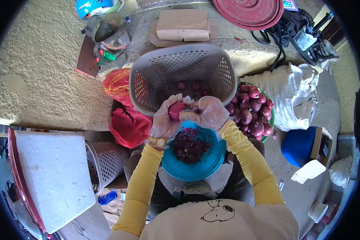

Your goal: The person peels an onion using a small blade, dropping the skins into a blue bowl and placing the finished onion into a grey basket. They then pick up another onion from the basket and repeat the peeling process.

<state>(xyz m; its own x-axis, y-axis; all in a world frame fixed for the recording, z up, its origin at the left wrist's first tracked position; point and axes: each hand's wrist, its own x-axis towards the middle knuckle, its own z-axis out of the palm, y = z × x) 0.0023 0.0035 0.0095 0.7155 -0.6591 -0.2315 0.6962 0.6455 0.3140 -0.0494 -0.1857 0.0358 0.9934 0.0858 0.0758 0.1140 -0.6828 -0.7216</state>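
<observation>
Both my hands wear clear plastic gloves and meet above the near rim of a grey perforated basket (183,54). My left hand (167,120) is closed round a red onion (176,111). My right hand (208,113) has its fingers pressed together at the onion's right side; a small dark thing between them is too small to name. Several onions lie at the bottom of the basket. Below my hands a blue basin (194,172) holds onion trimmings and dark red pieces (190,148). To the right, a green-rimmed tub (272,116) is heaped with red onions (255,105).
Red mesh bags (130,124) lie left of the basket. Farther left stand a white board (52,176) and a white perforated basket (112,162). A white sack (292,96) and a blue container (299,147) are at right. Cardboard (183,26) and a red lid (250,12) sit on the ledge.
</observation>
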